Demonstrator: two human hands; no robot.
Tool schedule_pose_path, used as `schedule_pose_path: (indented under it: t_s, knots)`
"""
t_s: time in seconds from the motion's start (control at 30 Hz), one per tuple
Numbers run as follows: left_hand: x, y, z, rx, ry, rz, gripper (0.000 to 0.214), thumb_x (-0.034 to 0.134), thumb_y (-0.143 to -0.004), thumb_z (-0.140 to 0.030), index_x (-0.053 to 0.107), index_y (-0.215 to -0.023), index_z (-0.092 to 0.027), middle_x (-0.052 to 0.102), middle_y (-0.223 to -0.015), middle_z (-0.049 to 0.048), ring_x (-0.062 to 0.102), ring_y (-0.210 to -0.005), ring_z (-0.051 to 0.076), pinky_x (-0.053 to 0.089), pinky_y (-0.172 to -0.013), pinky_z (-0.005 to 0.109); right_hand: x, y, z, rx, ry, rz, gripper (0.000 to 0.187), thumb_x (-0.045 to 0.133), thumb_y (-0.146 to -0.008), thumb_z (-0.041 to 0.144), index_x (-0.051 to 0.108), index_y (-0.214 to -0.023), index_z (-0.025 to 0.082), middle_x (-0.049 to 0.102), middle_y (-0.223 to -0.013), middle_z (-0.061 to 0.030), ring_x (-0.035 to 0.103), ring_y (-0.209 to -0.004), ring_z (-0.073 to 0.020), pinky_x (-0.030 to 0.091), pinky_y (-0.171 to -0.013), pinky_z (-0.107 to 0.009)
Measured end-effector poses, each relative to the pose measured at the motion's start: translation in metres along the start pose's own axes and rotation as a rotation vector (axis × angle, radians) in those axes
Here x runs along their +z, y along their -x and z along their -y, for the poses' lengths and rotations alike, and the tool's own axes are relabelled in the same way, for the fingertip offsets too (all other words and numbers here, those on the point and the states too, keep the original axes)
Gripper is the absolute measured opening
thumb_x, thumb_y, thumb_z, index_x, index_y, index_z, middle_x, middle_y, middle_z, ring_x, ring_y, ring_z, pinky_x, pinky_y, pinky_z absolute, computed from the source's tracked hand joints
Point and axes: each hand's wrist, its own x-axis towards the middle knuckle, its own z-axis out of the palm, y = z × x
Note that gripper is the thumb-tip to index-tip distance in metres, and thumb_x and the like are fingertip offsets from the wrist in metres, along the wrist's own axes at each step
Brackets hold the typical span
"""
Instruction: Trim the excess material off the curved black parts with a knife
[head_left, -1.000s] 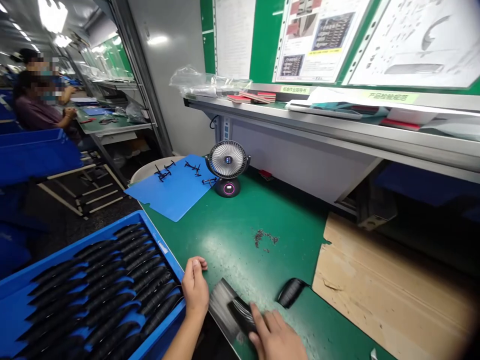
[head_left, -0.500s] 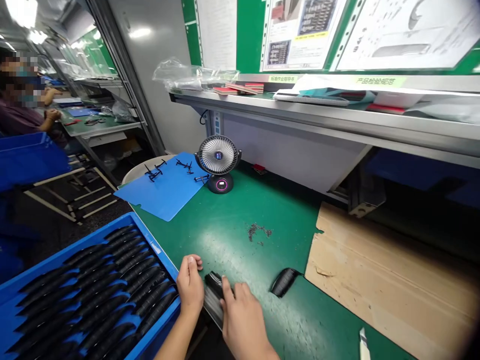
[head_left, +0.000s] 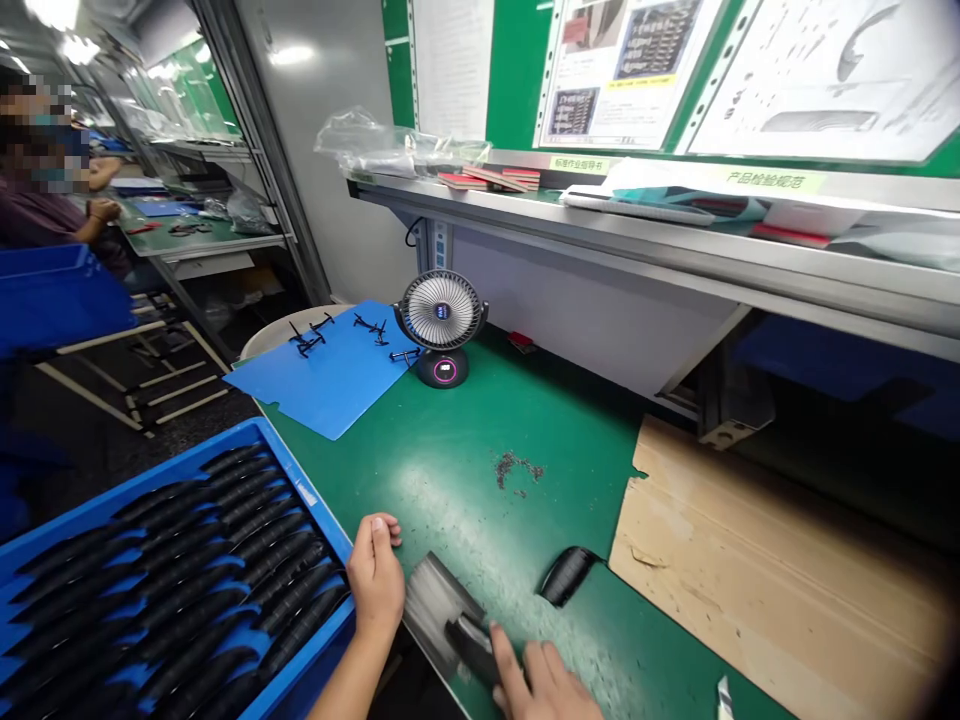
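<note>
My left hand (head_left: pixel 375 580) rests on the near edge of the green bench (head_left: pixel 465 470), beside a grey abrasive sheet (head_left: pixel 431 603), with its fingers curled on the sheet's left edge. My right hand (head_left: pixel 544 685) presses a black ribbed plastic part (head_left: pixel 472 640) down on that sheet. A second black ribbed part (head_left: pixel 564 575) lies loose on the bench just right of the sheet. A small heap of dark shavings (head_left: pixel 514 468) sits further back.
A blue tray (head_left: pixel 300 490) with several black curved parts stands at my left. A small desk fan (head_left: pixel 441 325) and a blue sheet (head_left: pixel 330 375) with black clips lie behind. Cardboard (head_left: pixel 750 580) covers the right. A white knife (head_left: pixel 724 697) is near the front. People sit far left.
My right hand slid the black part left along the sheet toward my left hand, then back to the right and nearer me. My left hand stayed in place.
</note>
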Motion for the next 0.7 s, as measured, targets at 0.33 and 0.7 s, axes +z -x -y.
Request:
schedule_pose_path:
  t_s: [0.33,0.7]
  knots:
    - [0.000,0.000,-0.002,-0.003,0.001,-0.008,0.039,0.042,-0.093,-0.051,0.056,-0.081,-0.017,0.055,-0.075,0.0003,0.054,-0.071,0.016,0.045,-0.065,0.031,-0.002,-0.015,0.015,0.064,-0.057,0.048,0.056,0.058,-0.075,0.003,0.054,-0.129,0.015,0.060,-0.076,-0.0083,0.059,-0.069,-0.0258,0.049,-0.056,-0.033]
    - [-0.007,-0.009,0.000,-0.083,0.063,-0.035,0.038,0.041,-0.091,-0.053,0.056,-0.083,-0.018,0.055,-0.076,0.0002,0.053,-0.069,0.015,0.046,-0.065,0.029,-0.002,-0.031,0.044,0.197,-0.348,0.028,0.053,0.052,-0.077,0.001,0.056,-0.127,0.017,0.064,-0.084,-0.0118,0.062,-0.077,-0.0290,0.052,-0.065,-0.041]
